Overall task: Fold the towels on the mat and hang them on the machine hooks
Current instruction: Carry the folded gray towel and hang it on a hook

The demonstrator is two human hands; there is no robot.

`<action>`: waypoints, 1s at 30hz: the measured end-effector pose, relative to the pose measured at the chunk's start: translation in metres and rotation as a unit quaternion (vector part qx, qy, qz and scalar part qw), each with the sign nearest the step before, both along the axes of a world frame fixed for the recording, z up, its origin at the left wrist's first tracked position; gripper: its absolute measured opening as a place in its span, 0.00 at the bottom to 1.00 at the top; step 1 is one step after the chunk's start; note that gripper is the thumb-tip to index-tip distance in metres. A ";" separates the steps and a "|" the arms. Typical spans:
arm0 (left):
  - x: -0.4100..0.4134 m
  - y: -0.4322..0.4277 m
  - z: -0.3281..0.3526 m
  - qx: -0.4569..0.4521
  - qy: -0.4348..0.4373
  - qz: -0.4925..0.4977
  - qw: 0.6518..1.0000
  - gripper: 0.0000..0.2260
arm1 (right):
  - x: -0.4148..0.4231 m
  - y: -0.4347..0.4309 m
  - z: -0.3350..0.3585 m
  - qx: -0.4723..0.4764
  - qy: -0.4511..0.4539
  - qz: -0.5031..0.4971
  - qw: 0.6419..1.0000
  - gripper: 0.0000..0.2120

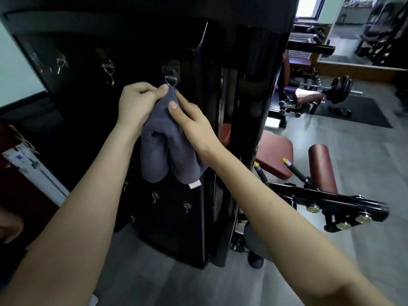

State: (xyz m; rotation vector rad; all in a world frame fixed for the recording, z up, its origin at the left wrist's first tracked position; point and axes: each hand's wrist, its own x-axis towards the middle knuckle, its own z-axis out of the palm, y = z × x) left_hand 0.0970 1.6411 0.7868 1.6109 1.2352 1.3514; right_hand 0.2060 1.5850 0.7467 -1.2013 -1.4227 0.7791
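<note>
A folded grey towel (164, 149) with a white label at its lower corner hangs in front of the black machine panel (88, 120). Its top sits just under a round metal hook mount (171, 77). My left hand (139, 100) grips the towel's top from the left, thumb and fingers pinched at the hook. My right hand (189, 120) holds the towel's upper right side, its thumb pressed onto the cloth. Whether the towel is caught on the hook is hidden by my fingers.
More metal hooks are on the panel: one at upper left (108, 70) and several small ones lower down (155, 196). A maroon padded seat (274, 154) and roller (321, 166) stand to the right. A barbell with plates (340, 89) lies on a far mat.
</note>
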 end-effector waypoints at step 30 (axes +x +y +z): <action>0.117 -0.125 -0.007 0.311 0.233 -0.086 0.917 0.11 | 0.103 -0.142 -0.066 -0.045 0.075 -0.263 0.961 0.14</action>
